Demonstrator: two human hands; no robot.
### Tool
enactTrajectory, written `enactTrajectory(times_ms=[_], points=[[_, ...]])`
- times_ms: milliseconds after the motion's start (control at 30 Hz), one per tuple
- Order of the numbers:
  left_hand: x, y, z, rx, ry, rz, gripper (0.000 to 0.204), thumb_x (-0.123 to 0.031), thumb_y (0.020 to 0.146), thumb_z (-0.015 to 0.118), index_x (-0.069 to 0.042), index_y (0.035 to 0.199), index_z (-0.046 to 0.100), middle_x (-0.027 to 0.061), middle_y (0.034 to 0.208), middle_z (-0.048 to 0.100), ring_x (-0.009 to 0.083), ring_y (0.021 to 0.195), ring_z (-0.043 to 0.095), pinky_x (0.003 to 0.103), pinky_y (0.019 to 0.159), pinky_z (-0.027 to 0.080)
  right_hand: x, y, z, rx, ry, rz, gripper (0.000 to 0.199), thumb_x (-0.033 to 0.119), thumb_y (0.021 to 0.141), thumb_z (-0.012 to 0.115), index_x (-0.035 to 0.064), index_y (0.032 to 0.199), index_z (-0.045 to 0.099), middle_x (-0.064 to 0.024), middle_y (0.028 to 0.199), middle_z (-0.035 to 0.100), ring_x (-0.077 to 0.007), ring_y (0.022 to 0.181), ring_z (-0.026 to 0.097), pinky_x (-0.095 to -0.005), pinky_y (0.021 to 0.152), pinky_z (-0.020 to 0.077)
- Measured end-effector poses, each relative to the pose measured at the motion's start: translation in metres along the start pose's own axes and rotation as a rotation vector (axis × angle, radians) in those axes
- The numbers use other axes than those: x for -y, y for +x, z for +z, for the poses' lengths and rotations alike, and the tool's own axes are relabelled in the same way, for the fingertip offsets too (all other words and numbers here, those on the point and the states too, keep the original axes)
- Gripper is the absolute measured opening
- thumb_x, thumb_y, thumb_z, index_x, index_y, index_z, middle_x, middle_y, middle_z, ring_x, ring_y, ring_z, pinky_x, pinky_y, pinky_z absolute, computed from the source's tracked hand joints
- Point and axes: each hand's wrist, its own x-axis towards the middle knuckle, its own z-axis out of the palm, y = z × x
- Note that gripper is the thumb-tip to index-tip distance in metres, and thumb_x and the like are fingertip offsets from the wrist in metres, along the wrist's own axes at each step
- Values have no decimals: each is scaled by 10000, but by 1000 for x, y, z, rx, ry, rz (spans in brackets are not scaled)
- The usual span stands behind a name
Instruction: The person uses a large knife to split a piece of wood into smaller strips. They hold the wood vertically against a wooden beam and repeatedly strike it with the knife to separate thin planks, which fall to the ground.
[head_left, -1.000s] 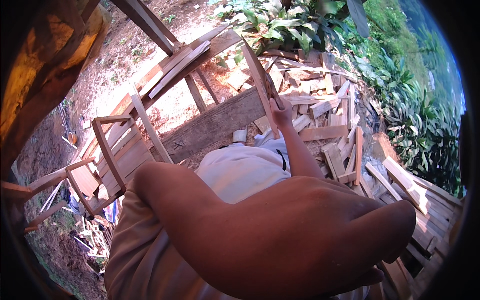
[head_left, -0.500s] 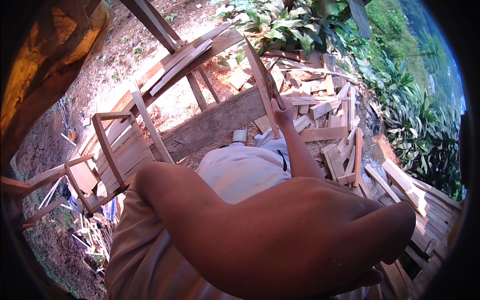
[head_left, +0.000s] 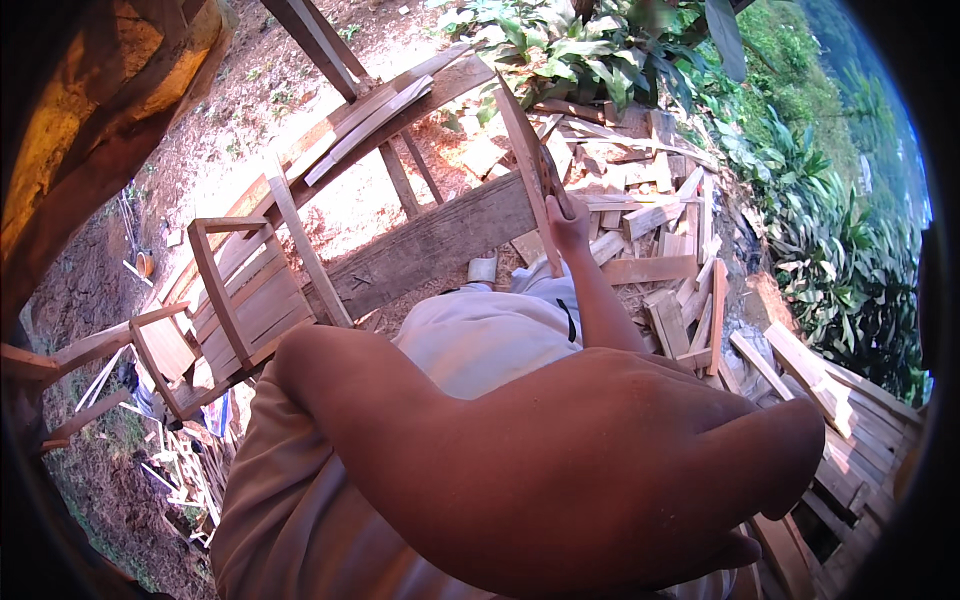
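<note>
My right hand (head_left: 568, 226) is closed around a dark, narrow tool (head_left: 550, 170) whose kind I cannot make out. The tool lies against an upright wooden plank (head_left: 522, 150) at one end of a long timber frame. Very near the camera, my left arm is bent across the picture. My left hand (head_left: 670, 450) shows mostly its back, with a bent finger at the right; its other fingers and anything in them are hidden. Beyond my trousers, a wide weathered board (head_left: 430, 250) runs along the frame.
Wood offcuts (head_left: 660, 220) are heaped right of the frame, with more planks (head_left: 830, 390) at far right. Small rectangular wooden frames (head_left: 220, 290) stand at left. Leafy plants (head_left: 560, 50) grow at the back. A timber post (head_left: 318, 45) rises behind the frame.
The view has shifted very slightly. My left hand has turned a little near the camera, while my right hand keeps its grip on the dark tool beside the plank.
</note>
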Motion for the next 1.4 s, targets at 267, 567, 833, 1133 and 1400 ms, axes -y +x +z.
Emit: enactTrajectory(times_ms=[267,567,833,1133,1400], points=[[96,4,-65,-362,493,-574,360,-216,955,745,18,1186,599,81,962,695,123,810,658,295,732,543,63,-21,28,-202,606,23,151,142,964,646,5,957,710,-10,832,675,-99,744,606,-284,662,468],[156,-64,-122,-287,761,-764,399,-273,964,724,34,1175,581,130,924,698,177,780,681,345,708,541,-8,-1,14,-24,78,-35,223,144,972,643,-10,812,650,-6,655,569,-110,631,504,-334,588,409],[252,-328,-168,241,1499,-1068,373,-175,872,685,-6,1165,527,203,1164,601,346,1145,607,482,854,563,4,-4,5,-59,75,-43,277,173,963,671,15,748,596,15,600,493,-94,572,443,-337,530,355],[307,-385,-120,310,1149,-1149,533,-301,1024,536,-89,1501,428,218,1349,548,422,1321,507,528,1046,504,-1,3,2,-21,80,-29,245,162,968,662,15,781,606,19,615,497,-86,588,448,-327,539,357],[319,-413,-128,226,968,-1160,527,-351,1003,559,-78,1438,437,260,1433,521,485,1324,499,562,1097,450,4,1,6,-14,56,-36,245,176,971,664,11,796,620,12,629,503,-87,599,453,-331,545,366]])
